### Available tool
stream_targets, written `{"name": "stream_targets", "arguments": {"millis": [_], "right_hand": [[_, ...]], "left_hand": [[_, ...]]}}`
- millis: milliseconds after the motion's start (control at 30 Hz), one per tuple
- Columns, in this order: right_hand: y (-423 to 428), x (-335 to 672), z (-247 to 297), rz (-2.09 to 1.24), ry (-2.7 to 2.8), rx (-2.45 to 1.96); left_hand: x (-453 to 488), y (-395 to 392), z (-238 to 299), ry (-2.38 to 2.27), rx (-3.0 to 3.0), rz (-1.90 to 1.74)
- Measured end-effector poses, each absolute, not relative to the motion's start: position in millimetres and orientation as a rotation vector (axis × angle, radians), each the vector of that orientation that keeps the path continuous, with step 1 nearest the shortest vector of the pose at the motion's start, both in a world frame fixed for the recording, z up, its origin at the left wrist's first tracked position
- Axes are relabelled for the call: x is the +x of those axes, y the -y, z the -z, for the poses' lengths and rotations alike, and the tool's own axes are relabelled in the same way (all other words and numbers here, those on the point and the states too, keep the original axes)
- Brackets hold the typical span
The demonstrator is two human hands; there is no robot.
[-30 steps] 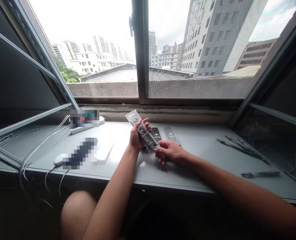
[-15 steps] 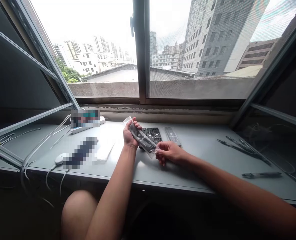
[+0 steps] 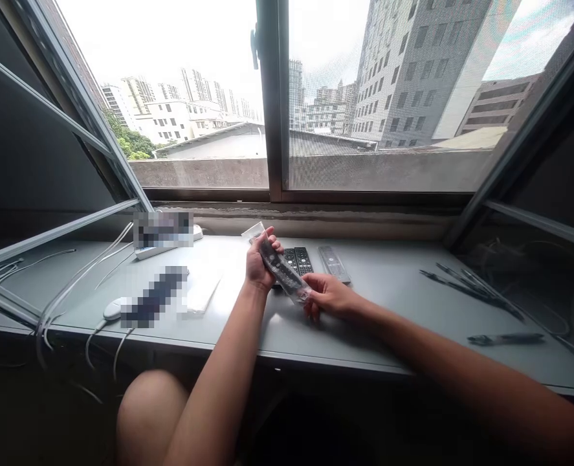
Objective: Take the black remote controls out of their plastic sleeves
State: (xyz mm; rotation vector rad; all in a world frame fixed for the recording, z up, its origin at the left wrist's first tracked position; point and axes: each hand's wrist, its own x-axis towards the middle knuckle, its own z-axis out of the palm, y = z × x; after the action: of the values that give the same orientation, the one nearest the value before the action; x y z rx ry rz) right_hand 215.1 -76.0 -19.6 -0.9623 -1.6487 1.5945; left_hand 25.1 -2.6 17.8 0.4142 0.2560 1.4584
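Note:
A dark remote control [image 3: 281, 266] in a clear plastic sleeve [image 3: 253, 231] slants between my two hands above the table. My left hand [image 3: 261, 262] wraps round its upper part, and the sleeve's loose end sticks out past the fingers. At the lower end, my right hand [image 3: 329, 295] pinches the sleeve. Behind the held remote lie black remote controls [image 3: 303, 260] side by side, partly covered by my left hand and the sleeve. Another remote in clear wrapping [image 3: 334, 264] lies to their right, just beyond my right hand.
White plastic bags [image 3: 203, 294] lie left of my hands, near a blurred dark item and a white round device [image 3: 114, 309]. A white power strip [image 3: 167, 244] and cables sit farther left. Several pens [image 3: 471, 291] and another pen [image 3: 505, 339] rest on the right, beside loose cables.
My left hand has shifted slightly right along the wrapped remote, toward my right hand, now covering more of the remotes behind. My right hand keeps its pinch at the lower end.

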Motion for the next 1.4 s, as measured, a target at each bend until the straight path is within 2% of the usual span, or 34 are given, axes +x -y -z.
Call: {"name": "stream_targets", "arguments": {"millis": [333,767,1400], "right_hand": [[78.5,214.3,13.8,-1.495,1.637,-1.003],[80.6,215.2,14.4,-1.510,1.696,-0.965],[78.7,215.5,18.6,-1.484,1.672,-1.013]], "left_hand": [[38.9,8.6,-16.1,-0.318,0.505,-1.358],[11.6,-9.0,-17.1,-0.341,0.292,-1.565],[27.5,-5.3,-14.4,-0.406,0.336,-1.535]]}}
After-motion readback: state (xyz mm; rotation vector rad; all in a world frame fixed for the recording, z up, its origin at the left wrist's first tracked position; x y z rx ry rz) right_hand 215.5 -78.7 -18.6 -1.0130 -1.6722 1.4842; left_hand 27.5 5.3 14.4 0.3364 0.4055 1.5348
